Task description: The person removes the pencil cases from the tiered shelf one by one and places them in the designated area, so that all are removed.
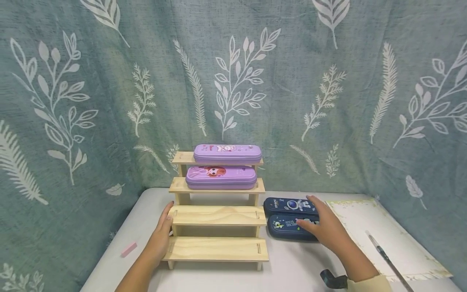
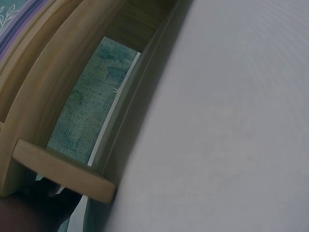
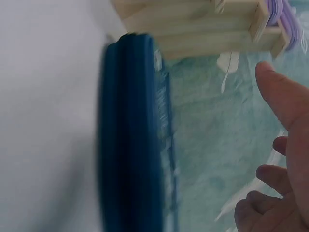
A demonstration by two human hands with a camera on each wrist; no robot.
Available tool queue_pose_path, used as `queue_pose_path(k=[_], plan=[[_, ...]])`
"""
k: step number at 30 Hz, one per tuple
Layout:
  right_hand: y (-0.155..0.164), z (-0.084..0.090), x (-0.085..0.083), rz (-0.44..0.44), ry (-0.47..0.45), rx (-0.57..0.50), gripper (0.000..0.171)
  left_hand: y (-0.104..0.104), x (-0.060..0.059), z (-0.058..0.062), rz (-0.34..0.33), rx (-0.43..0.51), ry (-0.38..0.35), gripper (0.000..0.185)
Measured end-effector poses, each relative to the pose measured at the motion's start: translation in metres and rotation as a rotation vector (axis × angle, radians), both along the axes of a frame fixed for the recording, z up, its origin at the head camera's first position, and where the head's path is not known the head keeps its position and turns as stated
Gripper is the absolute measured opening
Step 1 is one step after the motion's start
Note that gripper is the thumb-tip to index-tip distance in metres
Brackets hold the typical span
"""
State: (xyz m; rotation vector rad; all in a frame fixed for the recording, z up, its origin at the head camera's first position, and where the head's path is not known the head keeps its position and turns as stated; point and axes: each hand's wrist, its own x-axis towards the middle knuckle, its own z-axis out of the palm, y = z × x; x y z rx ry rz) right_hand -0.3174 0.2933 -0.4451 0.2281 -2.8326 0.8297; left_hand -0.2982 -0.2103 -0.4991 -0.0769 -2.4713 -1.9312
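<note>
A four-step wooden stand (image 1: 219,215) has a purple pencil case (image 1: 228,154) on its top step and another purple pencil case (image 1: 221,178) on the step below. My left hand (image 1: 158,237) rests against the stand's left side, fingers fairly straight; in the left wrist view it is dark and partly hidden behind a wooden end piece (image 2: 63,171). Right of the stand lie two navy pencil cases, a space-printed one (image 1: 290,205) behind and a second (image 1: 286,227) in front. Over their right ends my right hand (image 1: 326,227) is spread, thumb apart from the fingers.
A pink eraser (image 1: 128,249) lies left of the stand. At the right, a brush-like pen (image 1: 386,257) lies on a cream sheet (image 1: 386,227) with a patterned border. Leaf-printed green curtain (image 1: 233,81) hangs behind the white table (image 1: 292,263).
</note>
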Motion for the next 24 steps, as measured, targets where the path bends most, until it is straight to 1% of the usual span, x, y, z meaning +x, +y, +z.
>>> queue_pose_path(k=[5,10,16,19,24], plan=[[-0.019,0.025,-0.006,0.047,0.021,0.043,0.102,-0.001,0.000,0.000,0.004,0.004,-0.001,0.055],[-0.035,0.048,-0.013,0.080,0.013,0.069,0.103,-0.001,-0.001,0.000,-0.001,0.003,-0.003,0.055],[-0.051,0.073,-0.030,0.133,0.003,0.105,0.104,0.000,0.000,0.001,0.001,0.003,-0.001,0.055],[-0.059,0.081,-0.039,0.147,0.018,0.100,0.100,0.000,0.000,0.001,-0.001,0.002,-0.001,0.056],[-0.073,0.090,-0.048,0.166,0.047,0.077,0.095,0.000,-0.001,-0.001,0.001,0.004,-0.001,0.057]])
